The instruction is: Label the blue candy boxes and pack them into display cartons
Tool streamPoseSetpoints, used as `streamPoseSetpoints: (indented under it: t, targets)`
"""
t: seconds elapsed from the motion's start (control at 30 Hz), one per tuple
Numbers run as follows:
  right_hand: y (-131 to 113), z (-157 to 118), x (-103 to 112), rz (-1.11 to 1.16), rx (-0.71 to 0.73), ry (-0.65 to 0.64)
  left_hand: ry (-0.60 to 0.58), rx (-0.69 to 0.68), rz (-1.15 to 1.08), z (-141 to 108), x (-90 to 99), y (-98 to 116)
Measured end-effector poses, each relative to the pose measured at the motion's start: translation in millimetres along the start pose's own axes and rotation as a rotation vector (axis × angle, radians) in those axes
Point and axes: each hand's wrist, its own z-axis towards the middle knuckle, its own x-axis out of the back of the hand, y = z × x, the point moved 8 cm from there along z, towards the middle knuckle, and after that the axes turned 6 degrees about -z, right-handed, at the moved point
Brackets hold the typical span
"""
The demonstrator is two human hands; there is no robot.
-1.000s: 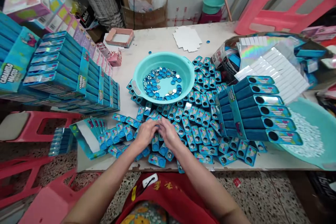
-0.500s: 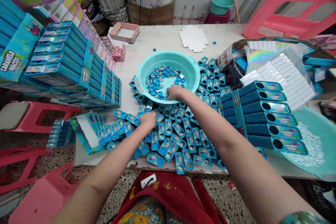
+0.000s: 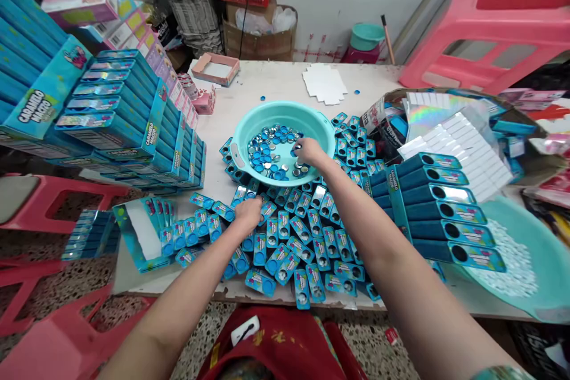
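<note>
A teal basin (image 3: 327, 142) holds many small round caps (image 3: 267, 151), some blue and some silver. Over its right part, my right hand (image 3: 308, 152) has its fingertips pinched on a blue cap. My left hand (image 3: 249, 214) is closed low among the small blue boxes (image 3: 284, 224) in front of the basin; what its fingers hold is hidden. These boxes lie spread over the table, many with a round cap or opening at one end.
Blue display cartons (image 3: 129, 124) are stacked at the left, beside an opened blue carton (image 3: 142, 237). At the right stand long blue boxes (image 3: 439, 211), a teal tray of white pieces (image 3: 534, 249) and a pink stool (image 3: 490, 29). White card (image 3: 324, 83) lies behind the basin.
My right hand has shifted up and to the right within the basin, and a blue cap now shows at its fingertips. My left hand stays by the same boxes. The view has tilted slightly.
</note>
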Motion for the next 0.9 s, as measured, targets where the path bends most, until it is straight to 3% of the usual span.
streamPoseSetpoints:
  t: [0.13,0.2,0.27,0.3,0.33,0.4,0.47,0.57,0.73,0.83,0.9]
  targets:
    - [-6.4,-15.9,21.6,0.115,0.079,0.126,0.004,-0.042,0.023,-9.3,4.5,-5.4]
    - [1.0,-30.8,42.4,0.195,0.063,0.351,0.026,-0.048,-0.066,-12.1,14.4,-11.6]
    - [28.2,-53.3,60.7,0.319,-0.118,0.636,0.121,-0.014,-0.411,-9.3,34.5,-16.8]
    - [46.6,-64.0,60.0,0.43,-0.259,0.702,0.169,0.006,-0.66,-5.6,44.8,-16.8]
    - [63.9,-72.0,51.2,0.566,-0.403,0.682,0.207,0.035,-0.918,-0.8,52.9,-14.8]
    - [83.3,-82.2,20.7,0.844,-0.599,0.481,0.224,0.084,-1.285,9.9,62.3,-1.4]
    - [84.1,-92.6,-3.0,1.002,-0.663,0.308,0.213,0.126,-1.41,15.7,66.8,13.4]
    - [73.1,-107.1,-14.3,1.053,-0.658,0.295,0.232,0.104,-1.454,9.1,74.5,15.8]
    - [41.5,-104.7,-11.8,1.147,-0.479,0.242,0.306,0.197,-1.639,-11.3,82.8,-13.2]
    - [47.9,-113.7,-0.2,1.123,-0.492,0.255,0.243,0.122,-1.635,-14.7,84.6,1.8]
    - [47.8,-120.8,19.4,0.994,-0.437,0.352,0.24,0.09,-1.636,-16.6,84.5,10.6]
